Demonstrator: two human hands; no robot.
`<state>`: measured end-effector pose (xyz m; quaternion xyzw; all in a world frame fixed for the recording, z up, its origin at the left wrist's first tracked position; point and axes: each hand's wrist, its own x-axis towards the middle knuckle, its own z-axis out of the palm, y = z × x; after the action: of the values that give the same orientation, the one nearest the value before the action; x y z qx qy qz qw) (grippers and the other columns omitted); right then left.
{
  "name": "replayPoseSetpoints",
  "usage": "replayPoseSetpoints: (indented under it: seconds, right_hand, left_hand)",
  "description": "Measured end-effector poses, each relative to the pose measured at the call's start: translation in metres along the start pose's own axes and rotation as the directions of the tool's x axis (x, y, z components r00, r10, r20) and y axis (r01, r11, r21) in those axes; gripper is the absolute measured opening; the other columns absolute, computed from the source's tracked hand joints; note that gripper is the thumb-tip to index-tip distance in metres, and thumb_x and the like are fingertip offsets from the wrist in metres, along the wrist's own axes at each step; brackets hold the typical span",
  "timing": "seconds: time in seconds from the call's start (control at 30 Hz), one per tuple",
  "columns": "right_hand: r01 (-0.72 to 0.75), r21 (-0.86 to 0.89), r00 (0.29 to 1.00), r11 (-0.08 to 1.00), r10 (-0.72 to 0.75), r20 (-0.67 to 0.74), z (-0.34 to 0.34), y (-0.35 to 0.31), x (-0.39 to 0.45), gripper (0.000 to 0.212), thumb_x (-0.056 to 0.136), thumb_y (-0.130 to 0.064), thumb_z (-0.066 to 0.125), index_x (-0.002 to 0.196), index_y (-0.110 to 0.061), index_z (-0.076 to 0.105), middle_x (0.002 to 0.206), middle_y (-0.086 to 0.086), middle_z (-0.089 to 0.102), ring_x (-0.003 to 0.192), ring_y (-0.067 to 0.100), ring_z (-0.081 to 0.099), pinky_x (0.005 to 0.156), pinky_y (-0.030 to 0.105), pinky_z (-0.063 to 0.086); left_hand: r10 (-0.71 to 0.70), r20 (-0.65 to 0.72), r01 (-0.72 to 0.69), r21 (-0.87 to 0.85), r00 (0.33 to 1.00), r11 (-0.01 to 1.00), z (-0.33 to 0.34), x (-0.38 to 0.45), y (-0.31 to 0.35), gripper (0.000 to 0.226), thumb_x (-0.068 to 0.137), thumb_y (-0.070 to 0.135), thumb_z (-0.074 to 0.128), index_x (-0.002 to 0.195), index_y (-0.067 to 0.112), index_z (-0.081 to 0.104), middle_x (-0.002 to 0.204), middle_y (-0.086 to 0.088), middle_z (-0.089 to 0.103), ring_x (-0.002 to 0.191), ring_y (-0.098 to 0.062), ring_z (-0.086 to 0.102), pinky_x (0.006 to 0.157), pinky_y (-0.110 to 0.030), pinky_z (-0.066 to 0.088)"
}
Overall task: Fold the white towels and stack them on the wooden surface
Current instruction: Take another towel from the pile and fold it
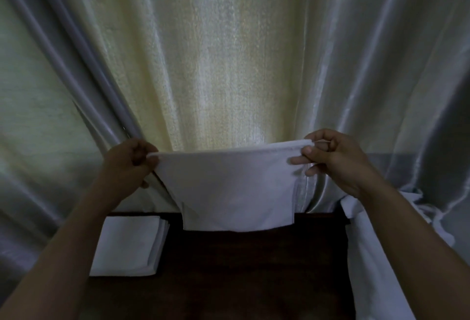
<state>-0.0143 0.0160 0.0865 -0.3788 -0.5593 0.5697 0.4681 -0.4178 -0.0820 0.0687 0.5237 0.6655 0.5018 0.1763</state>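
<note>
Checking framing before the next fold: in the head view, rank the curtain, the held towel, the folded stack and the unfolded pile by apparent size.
1. curtain, fills the background.
2. held towel and unfolded pile: similar, and the pile is cut off by the frame, so unranked.
3. folded stack, smallest.

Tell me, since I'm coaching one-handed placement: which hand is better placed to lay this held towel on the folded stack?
Probably the left hand. It pinches the held towel at the corner on the same side as the folded stack, which lies below it on the wooden surface. The right hand would have to cross over.
</note>
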Motion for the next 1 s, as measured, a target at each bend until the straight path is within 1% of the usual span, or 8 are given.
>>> replayPoseSetpoints:
  seconds: [0.13,0.27,0.47,0.57,0.67,0.77,0.87,1.0]
  right_hand:
    - [-0.001,0.06,0.997,0.998,0.006,-0.072,0.001,0.001,0.0,0.015,0.09,0.012,0.062,0.103,0.004,0.061,0.095,0.029,0.071,0.091,0.039,0.076,0.063,0.039,0.064]
    - [-0.031,0.136,0.991,0.99,0.048,-0.123,0.001,-0.002,0.001,0.022,0.091,0.012,0.06,0.112,0.005,0.06,0.103,0.033,0.069,0.093,0.039,0.075,0.066,0.034,0.064]
    - [-0.086,0.223,0.985,0.971,0.117,-0.127,0.005,-0.009,0.0,0.032,0.097,0.008,0.053,0.129,0.012,0.051,0.117,0.036,0.063,0.094,0.034,0.075,0.072,0.034,0.065]
    - [-0.075,0.151,0.984,0.986,0.098,-0.148,0.01,-0.011,-0.003,0.022,0.099,0.006,0.051,0.121,0.007,0.056,0.101,0.032,0.065,0.076,0.028,0.078,0.067,0.036,0.065]
    - [-0.014,0.054,0.981,0.998,0.024,-0.194,0.018,-0.014,-0.008,0.015,0.101,0.003,0.051,0.115,0.001,0.056,0.088,0.026,0.066,0.072,0.032,0.077,0.058,0.033,0.064]
    - [0.131,-0.181,0.968,0.975,-0.165,-0.189,0.031,-0.017,-0.012,0.01,0.1,0.0,0.053,0.109,-0.003,0.056,0.073,0.024,0.071,0.065,0.036,0.075,0.054,0.036,0.063]
    - [0.268,-0.37,0.948,0.89,-0.311,-0.061,0.054,-0.019,-0.012,0.021,0.099,0.002,0.05,0.103,-0.014,0.064,0.068,0.019,0.071,0.057,0.033,0.073,0.052,0.039,0.062]
    - [0.317,-0.518,0.946,0.794,-0.303,0.114,0.088,-0.014,-0.007,0.037,0.096,0.004,0.047,0.091,-0.016,0.078,0.071,-0.001,0.076,0.067,0.018,0.076,0.07,0.041,0.065]
  left_hand:
    - [-0.011,-0.079,0.004,-0.091,0.997,0.996,0.005,0.002,0.007,0.02,0.089,0.003,0.071,0.085,0.022,0.067,0.064,0.011,0.071,0.057,-0.003,0.064,0.049,-0.025,0.059]
    - [-0.107,-0.11,0.067,-0.316,0.988,0.947,0.013,0.001,0.012,0.012,0.089,0.011,0.074,0.091,0.022,0.072,0.068,0.01,0.073,0.069,-0.005,0.065,0.065,-0.02,0.058]
    - [-0.211,-0.018,0.169,-0.535,0.977,0.828,0.02,0.001,0.018,0.007,0.095,0.013,0.067,0.098,0.01,0.072,0.085,-0.007,0.068,0.088,-0.023,0.061,0.086,-0.04,0.053]
    - [-0.22,-0.009,0.173,-0.59,0.975,0.789,0.025,-0.002,0.019,0.012,0.093,0.011,0.068,0.103,0.005,0.07,0.081,-0.003,0.071,0.084,-0.021,0.064,0.075,-0.034,0.057]
    - [-0.148,-0.089,0.087,-0.488,0.985,0.869,0.032,-0.009,0.021,0.007,0.089,0.017,0.074,0.097,0.017,0.075,0.078,0.004,0.076,0.077,-0.01,0.069,0.067,-0.026,0.056]
    - [-0.042,-0.158,-0.023,-0.394,0.987,0.919,0.043,-0.017,0.028,0.016,0.084,0.024,0.081,0.099,0.023,0.077,0.087,0.007,0.078,0.084,-0.006,0.073,0.072,-0.018,0.055]
    - [0.028,-0.184,-0.092,-0.347,0.983,0.933,0.056,-0.024,0.04,0.022,0.077,0.026,0.086,0.096,0.027,0.074,0.083,0.007,0.077,0.083,-0.006,0.073,0.072,-0.016,0.055]
    - [0.139,-0.143,-0.179,-0.32,0.98,0.93,0.078,-0.033,0.054,0.018,0.075,0.019,0.087,0.077,0.024,0.07,0.077,0.01,0.074,0.075,-0.003,0.071,0.066,-0.012,0.052]
